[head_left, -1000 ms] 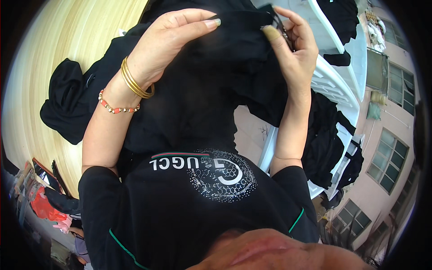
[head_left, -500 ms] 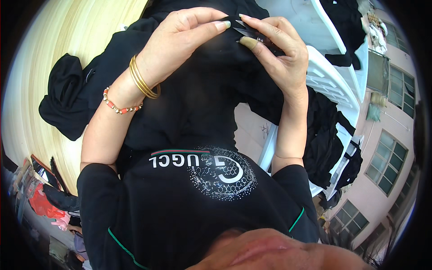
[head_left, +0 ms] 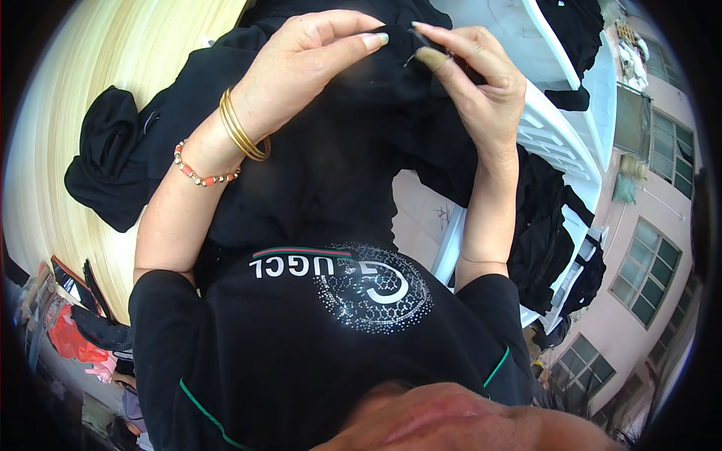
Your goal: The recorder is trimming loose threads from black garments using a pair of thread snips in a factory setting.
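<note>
L hand [head_left: 301,71] lay curled over the black garment [head_left: 338,165], fingers bent, thumb and forefinger closed on a fold near the top edge. R hand [head_left: 474,90] was pinched shut on the same fold just beside it, w/ a small dark tool [head_left: 459,62], prob. thread snips, caught between thumb and fingers; exact kind too small to tell. Garment hung from both hands down to the person's chest, draped partly over the pale wooden table [head_left: 98,113].

Risk, as a judgement: w/ black cloth on black tool, the tip could've nicked the fabric or the L fingertip [head_left: 374,39] touching the spot, since the hands were nearly meeting. A loose pinch could've let the fold slip.

Containers: white plastic rack [head_left: 560,135] at right held more black clothing [head_left: 545,240] draped over its edges; inside not visible.
</note>
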{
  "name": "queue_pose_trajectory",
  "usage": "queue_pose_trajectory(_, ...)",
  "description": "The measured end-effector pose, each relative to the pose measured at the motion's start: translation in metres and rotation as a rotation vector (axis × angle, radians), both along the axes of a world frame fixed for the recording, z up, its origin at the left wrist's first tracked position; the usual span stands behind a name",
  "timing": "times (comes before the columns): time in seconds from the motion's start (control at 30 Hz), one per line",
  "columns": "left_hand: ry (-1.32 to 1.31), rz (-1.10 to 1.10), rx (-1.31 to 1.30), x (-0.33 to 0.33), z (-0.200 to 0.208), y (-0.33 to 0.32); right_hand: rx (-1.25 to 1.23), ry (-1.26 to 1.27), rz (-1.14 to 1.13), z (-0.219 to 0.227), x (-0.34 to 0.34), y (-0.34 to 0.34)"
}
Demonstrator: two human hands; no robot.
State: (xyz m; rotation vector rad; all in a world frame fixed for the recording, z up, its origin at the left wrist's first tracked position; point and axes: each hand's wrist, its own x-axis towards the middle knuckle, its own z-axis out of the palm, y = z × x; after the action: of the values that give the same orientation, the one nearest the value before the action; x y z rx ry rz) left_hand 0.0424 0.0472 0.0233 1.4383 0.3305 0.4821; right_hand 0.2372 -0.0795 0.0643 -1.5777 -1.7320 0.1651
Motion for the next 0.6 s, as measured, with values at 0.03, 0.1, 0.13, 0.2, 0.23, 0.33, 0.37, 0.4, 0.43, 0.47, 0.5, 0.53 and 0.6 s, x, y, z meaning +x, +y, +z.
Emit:
queue_pose_trajectory(0.03, 0.001, 0.002, 0.0, 0.002, -0.002, -0.002, -0.013, 0.174, -0.021, -0.001, -0.001, 0.001)
queue_pose_trajectory(0.1, -0.09, 0.1, 0.017, 0.008, -0.007, -0.01, -0.097, 0.533, -0.06, 0.002, -0.01, 0.001)
queue_pose_trajectory(0.13, -0.087, 0.098, 0.015, 0.008, -0.006, -0.01, -0.098, 0.537, -0.062, 0.0, -0.009, -0.001)
queue_pose_trajectory(0.2, -0.035, 0.033, -0.002, 0.008, -0.005, -0.01, -0.302, 0.323, -0.114, -0.004, -0.003, -0.006)
queue_pose_trajectory(0.23, -0.027, 0.028, -0.005, 0.007, -0.009, -0.01, -0.247, 0.357, -0.053, -0.009, 0.003, -0.004)
queue_pose_trajectory(0.33, -0.059, 0.041, -0.11, 0.006, -0.031, -0.001, -0.058, 0.463, -0.135, -0.009, 0.018, -0.005)
queue_pose_trajectory(0.37, -0.027, 0.036, -0.094, 0.006, -0.038, 0.004, 0.033, 0.526, -0.236, -0.01, 0.02, -0.005)
queue_pose_trajectory(0.4, 0.004, 0.031, -0.078, 0.005, -0.043, 0.007, 0.016, 0.423, -0.315, -0.012, 0.029, -0.009)
queue_pose_trajectory(0.43, 0.031, 0.059, -0.156, 0.004, -0.042, 0.007, 0.023, 0.327, -0.334, -0.016, 0.033, -0.008)
queue_pose_trajectory(0.47, 0.031, 0.056, -0.157, 0.003, -0.04, 0.007, 0.029, 0.23, -0.352, -0.017, 0.035, -0.008)
queue_pose_trajectory(0.5, 0.051, 0.053, -0.183, 0.003, -0.038, 0.008, 0.028, 0.229, -0.355, -0.018, 0.036, -0.006)
queue_pose_trajectory(0.53, 0.071, 0.051, -0.209, 0.002, -0.036, 0.009, -0.063, 0.193, -0.423, -0.018, 0.032, -0.003)
queue_pose_trajectory(0.6, 0.066, 0.058, -0.223, 0.002, -0.034, 0.01, -0.154, 0.157, -0.493, -0.015, 0.024, 0.002)
